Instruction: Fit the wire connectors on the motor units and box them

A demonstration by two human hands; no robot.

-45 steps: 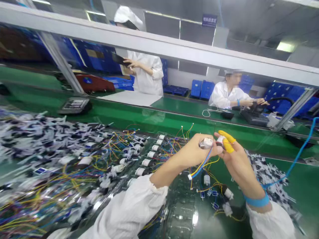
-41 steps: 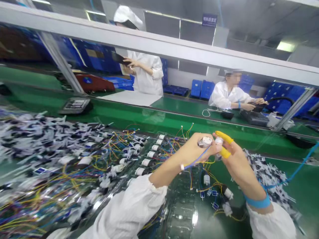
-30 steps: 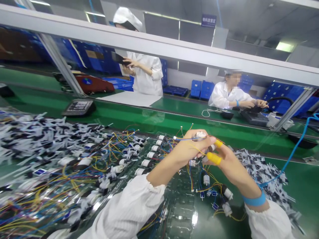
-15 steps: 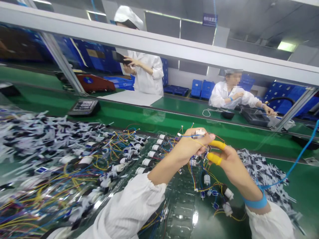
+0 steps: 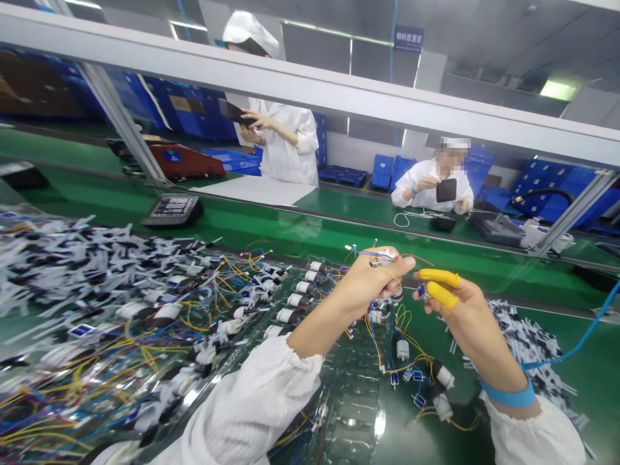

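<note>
The small blue box-shaped part with silvery metal edges (image 5: 423,290) is up in the air above the smooth green work surface (image 5: 598,374). I have it in my right hand (image 5: 459,302), pinched narrowly by fingers in smooth, rubbery yellow covers (image 5: 442,296) that hide part of it. Near it, my left hand (image 5: 368,278) curls its fingers around a round, white-topped cylinder (image 5: 386,256), thumb stretched toward the blue part; I see mainly the pale top, since the hand hides the rest. Thin coloured wires cross that hand to a small white plug (image 5: 348,248), and one red strand sticks out rightward. Below my hands lie loose blue boxes (image 5: 419,400) and white-and-black cylinders trailing yellow wires (image 5: 444,376). To the left I see a row of similar cylinders (image 5: 296,300), then a heap of white and black strips (image 5: 106,258)
</note>
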